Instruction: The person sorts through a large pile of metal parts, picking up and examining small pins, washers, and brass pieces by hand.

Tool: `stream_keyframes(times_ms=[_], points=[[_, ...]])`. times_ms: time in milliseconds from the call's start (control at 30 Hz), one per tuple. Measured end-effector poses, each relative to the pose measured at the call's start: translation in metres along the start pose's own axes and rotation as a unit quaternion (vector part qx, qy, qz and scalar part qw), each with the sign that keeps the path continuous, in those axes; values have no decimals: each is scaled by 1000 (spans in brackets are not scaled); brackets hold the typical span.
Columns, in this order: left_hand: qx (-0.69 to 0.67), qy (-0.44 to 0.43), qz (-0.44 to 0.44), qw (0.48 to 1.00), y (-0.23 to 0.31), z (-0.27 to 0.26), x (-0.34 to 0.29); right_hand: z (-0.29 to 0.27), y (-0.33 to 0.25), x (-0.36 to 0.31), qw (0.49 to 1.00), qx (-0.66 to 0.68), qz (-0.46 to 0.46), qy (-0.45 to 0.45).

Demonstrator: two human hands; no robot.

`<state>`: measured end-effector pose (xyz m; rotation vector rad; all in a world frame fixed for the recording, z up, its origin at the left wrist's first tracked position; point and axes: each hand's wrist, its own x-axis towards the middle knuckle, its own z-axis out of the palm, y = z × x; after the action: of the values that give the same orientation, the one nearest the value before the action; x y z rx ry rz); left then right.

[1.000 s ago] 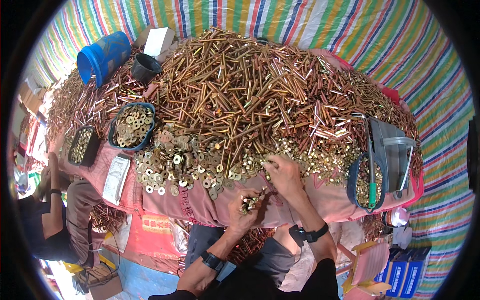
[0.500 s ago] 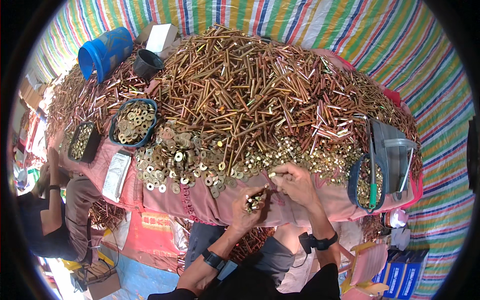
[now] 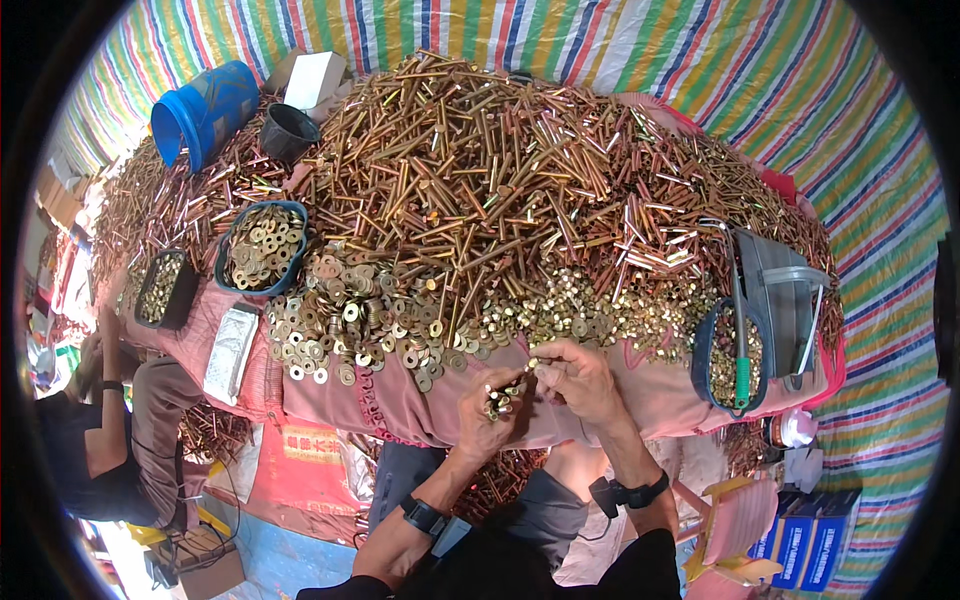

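My left hand is closed around several brassy bolts, their ends showing at the fingers. Close beside it on the right, my right hand pinches a small brassy nut between thumb and forefinger, near the top of the held bunch. Whether the nut touches a bolt end is too small to tell. Just beyond my hands lies a heap of loose nuts. Flat round washers are piled to its left. A large mound of long bolts rises behind both.
A blue tub of washers and a dark tray of nuts stand left. At right, a blue basket holds nuts and a green-handled tool beside a grey bin. A blue bucket lies far left. Another person sits at left.
My right hand has come slightly nearer to me, bringing the pinched nut down and left toward the bolts in my left hand. My left hand has shifted a little left and keeps its hold.
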<state>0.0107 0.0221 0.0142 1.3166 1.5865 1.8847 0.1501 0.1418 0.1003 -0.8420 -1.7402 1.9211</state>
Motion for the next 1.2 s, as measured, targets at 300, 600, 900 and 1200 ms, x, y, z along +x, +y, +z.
stream_keyframes(times_ms=[300,600,900,1200], points=[[-16,3,2,1000,-3,0,0,-2,1,7,933,-272,-235,15],[-38,-16,-11,999,-2,0,1,1,14,2,988,-78,-134,24],[-26,-22,-11,999,-3,-2,2,14,7,-5,986,-35,-133,90],[-34,-20,-27,999,-6,-2,1,15,-3,-1,897,-290,-317,102]])
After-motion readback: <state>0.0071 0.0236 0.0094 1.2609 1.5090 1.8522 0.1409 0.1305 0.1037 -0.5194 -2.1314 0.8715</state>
